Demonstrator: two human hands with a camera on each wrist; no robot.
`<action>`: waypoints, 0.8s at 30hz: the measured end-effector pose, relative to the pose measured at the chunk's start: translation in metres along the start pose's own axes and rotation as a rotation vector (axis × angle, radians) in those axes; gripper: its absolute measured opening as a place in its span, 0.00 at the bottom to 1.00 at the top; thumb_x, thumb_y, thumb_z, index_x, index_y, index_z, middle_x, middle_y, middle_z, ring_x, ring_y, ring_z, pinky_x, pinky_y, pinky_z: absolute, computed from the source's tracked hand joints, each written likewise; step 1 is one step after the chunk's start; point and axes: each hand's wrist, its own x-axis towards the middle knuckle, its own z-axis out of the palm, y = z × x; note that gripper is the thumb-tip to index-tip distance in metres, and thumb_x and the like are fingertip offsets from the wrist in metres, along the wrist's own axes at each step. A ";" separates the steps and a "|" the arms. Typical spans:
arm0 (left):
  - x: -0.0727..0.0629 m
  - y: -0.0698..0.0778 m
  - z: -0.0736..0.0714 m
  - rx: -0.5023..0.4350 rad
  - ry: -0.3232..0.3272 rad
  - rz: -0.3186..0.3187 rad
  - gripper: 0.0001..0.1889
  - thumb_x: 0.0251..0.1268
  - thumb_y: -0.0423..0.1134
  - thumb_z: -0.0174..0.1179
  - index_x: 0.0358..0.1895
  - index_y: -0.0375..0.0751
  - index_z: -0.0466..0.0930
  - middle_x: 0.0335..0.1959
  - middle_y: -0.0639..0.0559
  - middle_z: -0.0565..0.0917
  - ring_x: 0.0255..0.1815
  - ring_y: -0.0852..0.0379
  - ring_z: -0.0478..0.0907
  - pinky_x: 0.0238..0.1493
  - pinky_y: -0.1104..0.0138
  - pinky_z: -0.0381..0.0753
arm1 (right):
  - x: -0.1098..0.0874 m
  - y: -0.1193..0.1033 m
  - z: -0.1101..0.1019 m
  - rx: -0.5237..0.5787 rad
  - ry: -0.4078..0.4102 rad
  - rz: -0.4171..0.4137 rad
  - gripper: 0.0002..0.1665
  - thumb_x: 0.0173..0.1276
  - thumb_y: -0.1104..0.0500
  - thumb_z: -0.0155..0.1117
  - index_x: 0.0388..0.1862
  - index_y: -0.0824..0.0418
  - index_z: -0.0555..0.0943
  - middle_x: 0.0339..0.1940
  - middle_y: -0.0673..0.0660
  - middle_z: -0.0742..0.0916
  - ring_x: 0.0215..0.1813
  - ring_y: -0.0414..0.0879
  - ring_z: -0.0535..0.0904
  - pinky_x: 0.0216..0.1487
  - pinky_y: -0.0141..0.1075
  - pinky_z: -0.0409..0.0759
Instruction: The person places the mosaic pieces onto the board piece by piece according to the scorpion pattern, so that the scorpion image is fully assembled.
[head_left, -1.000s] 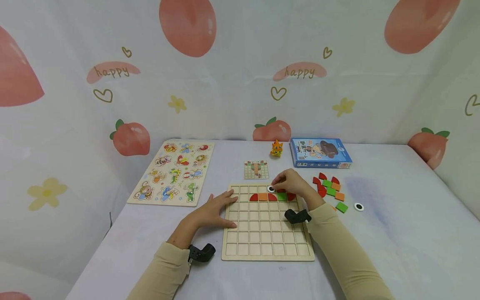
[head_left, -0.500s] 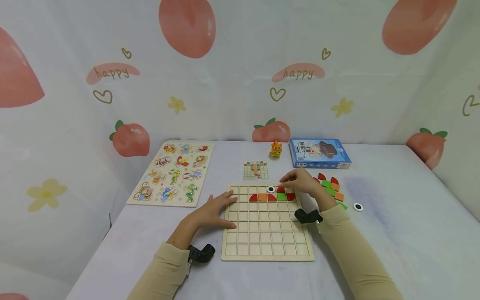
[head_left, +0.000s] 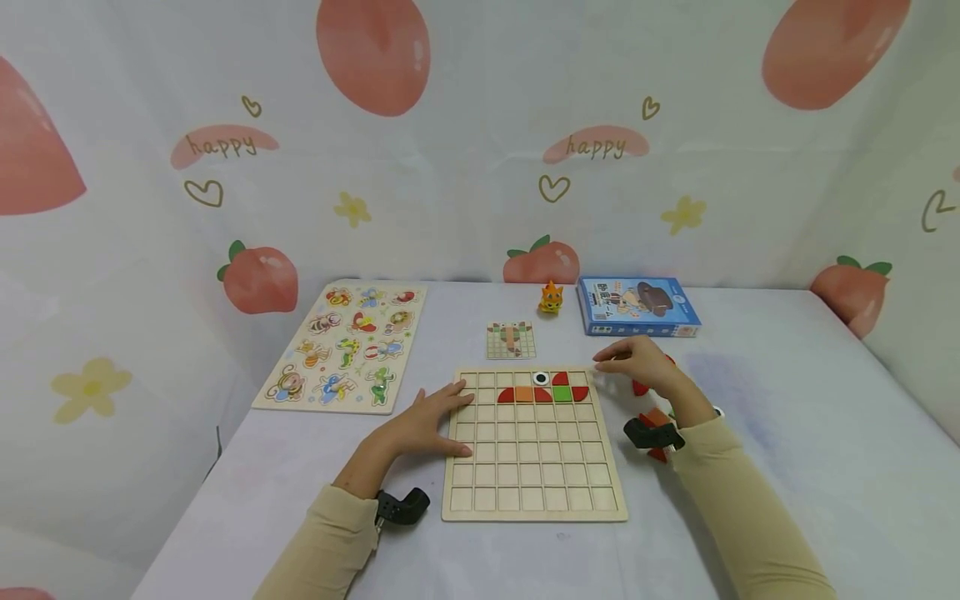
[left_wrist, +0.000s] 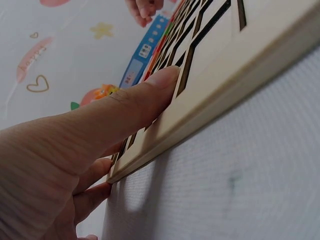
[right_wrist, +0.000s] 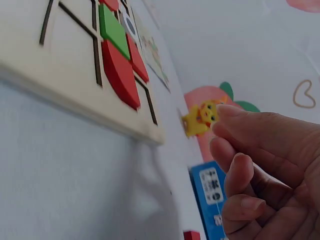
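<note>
A square wooden grid board (head_left: 531,454) lies before me. My left hand (head_left: 427,425) rests on its left edge, thumb and fingers spread; in the left wrist view the thumb (left_wrist: 162,80) presses on the rim. Past the board's top right corner is my right hand (head_left: 637,362), its fingers loosely bent with nothing between them. Set in the upper rows are red quarter-round tiles (right_wrist: 120,75), an orange square tile (head_left: 524,394), a green square tile (head_left: 562,393) and a black-and-white eye piece (head_left: 541,378).
Loose tiles (head_left: 657,417) lie right of the board, partly hidden by the right hand and wrist. Behind the board are a pattern card (head_left: 512,340), a small orange toy figure (head_left: 551,298) and a blue box (head_left: 637,307). A picture puzzle board (head_left: 345,350) lies at the left.
My right hand has let go of the eye piece, which stays in the top row, and has moved right, off the board. The left hand has not moved.
</note>
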 end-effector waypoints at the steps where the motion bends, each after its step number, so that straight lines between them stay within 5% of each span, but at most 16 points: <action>1: 0.001 0.000 0.000 -0.002 -0.001 0.001 0.45 0.47 0.55 0.70 0.69 0.44 0.62 0.75 0.47 0.51 0.76 0.46 0.45 0.73 0.43 0.33 | -0.002 0.003 -0.003 0.004 0.005 0.010 0.20 0.63 0.53 0.64 0.49 0.65 0.82 0.50 0.63 0.83 0.49 0.51 0.78 0.50 0.41 0.78; 11: 0.003 -0.003 0.002 0.022 -0.001 -0.006 0.45 0.46 0.55 0.70 0.69 0.45 0.62 0.75 0.48 0.51 0.76 0.46 0.46 0.73 0.43 0.34 | -0.020 0.023 -0.021 -0.010 0.054 0.029 0.22 0.63 0.52 0.64 0.49 0.66 0.82 0.48 0.63 0.84 0.43 0.46 0.77 0.41 0.31 0.78; 24: 0.001 -0.002 0.001 -0.016 -0.004 -0.009 0.45 0.46 0.55 0.70 0.69 0.44 0.62 0.76 0.48 0.51 0.77 0.47 0.44 0.73 0.44 0.32 | -0.052 0.046 -0.047 -0.053 0.090 0.179 0.32 0.64 0.45 0.60 0.56 0.69 0.76 0.54 0.69 0.79 0.49 0.53 0.73 0.44 0.36 0.74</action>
